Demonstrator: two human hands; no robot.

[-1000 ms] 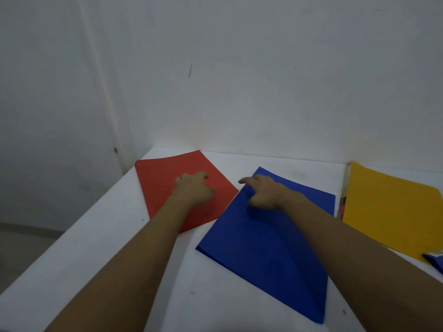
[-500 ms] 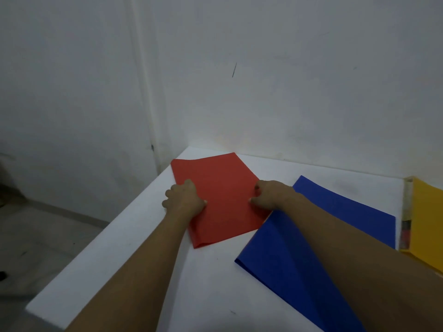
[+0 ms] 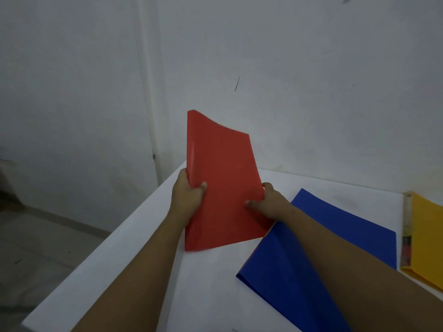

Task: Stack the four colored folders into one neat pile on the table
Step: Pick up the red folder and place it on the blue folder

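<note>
The red folder [image 3: 220, 178] is lifted off the white table [image 3: 148, 271], tilted up with its top edge bowed. My left hand [image 3: 188, 195] grips its left edge, thumb on the front. Gripping the right edge is my right hand [image 3: 268, 202], thumb also on the front. A blue folder [image 3: 330, 233] lies flat on the table to the right, partly under my right forearm. A yellow folder [image 3: 426, 236] lies at the far right, cut off by the frame. No fourth folder shows in this view.
The table stands in a corner against white walls [image 3: 311, 92]. Its left edge drops to a grey floor [image 3: 36, 248]. A colourful strip [image 3: 407, 238] runs along the yellow folder's left edge.
Both hands closed on the red folder's side edges and raised it from flat on the table to a tilted, upright hold. The view shifted left.
</note>
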